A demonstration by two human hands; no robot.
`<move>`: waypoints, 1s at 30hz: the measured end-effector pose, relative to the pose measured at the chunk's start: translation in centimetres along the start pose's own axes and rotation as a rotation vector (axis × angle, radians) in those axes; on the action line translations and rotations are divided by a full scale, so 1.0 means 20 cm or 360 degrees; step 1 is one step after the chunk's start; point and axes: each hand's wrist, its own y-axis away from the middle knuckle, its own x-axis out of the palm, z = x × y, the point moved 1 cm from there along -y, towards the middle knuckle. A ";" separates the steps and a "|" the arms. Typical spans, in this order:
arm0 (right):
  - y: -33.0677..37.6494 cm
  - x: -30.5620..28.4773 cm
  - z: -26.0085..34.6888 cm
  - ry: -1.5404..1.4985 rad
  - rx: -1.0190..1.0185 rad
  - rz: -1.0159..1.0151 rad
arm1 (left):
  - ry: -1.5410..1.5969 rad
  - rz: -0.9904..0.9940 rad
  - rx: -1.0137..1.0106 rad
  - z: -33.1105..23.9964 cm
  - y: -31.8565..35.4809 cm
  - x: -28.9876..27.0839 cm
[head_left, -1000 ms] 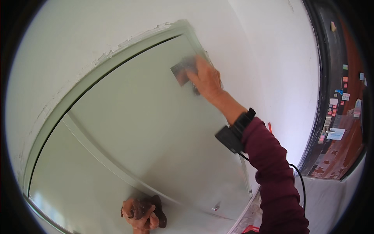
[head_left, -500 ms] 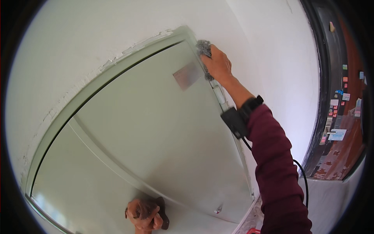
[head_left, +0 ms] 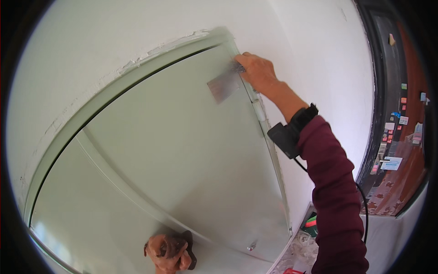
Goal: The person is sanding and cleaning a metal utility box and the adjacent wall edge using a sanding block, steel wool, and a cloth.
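Head view: my right hand (head_left: 258,73) fingers clamp a scraper (head_left: 224,86) at the pale green door (head_left: 182,155) upper corner, left hand (head_left: 168,252) closed on a dark object; blade may gouge paint if tilted.

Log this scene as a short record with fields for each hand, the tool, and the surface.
Right hand: raised, fingers gripping a flat metal scraper blade
Blade: lies against the pale green door, near its upper corner
Left hand: low, closed around a dark object, what it is unclear
Wall: white, chipped along the door frame
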 end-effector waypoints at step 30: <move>-0.06 -0.04 -0.07 -0.0473 -0.0056 0.0171 | -0.0017 0.0031 0.0114 0.04 0.07 0.02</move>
